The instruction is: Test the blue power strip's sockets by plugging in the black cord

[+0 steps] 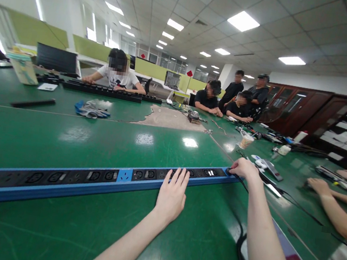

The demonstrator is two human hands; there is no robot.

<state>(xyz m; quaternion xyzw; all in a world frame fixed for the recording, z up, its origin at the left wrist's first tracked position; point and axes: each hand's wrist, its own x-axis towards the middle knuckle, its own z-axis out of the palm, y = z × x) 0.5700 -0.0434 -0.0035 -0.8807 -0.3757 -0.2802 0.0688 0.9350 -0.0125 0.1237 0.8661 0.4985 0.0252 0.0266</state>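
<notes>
A long blue power strip [89,178] with black sockets lies across the green table [110,142] in front of me. My left hand [172,194] rests flat on it, fingers stretched over the sockets near its right part. My right hand [244,169] is closed around the strip's right end, where a black cable [241,243] leaves it and runs back toward me.
A co-worker's arms [334,204] lie on the table at the right beside tools and remotes [268,165]. Gloves [91,110], another long black strip [108,91] and a paper cup [245,141] sit farther back. Several people sit at the far side.
</notes>
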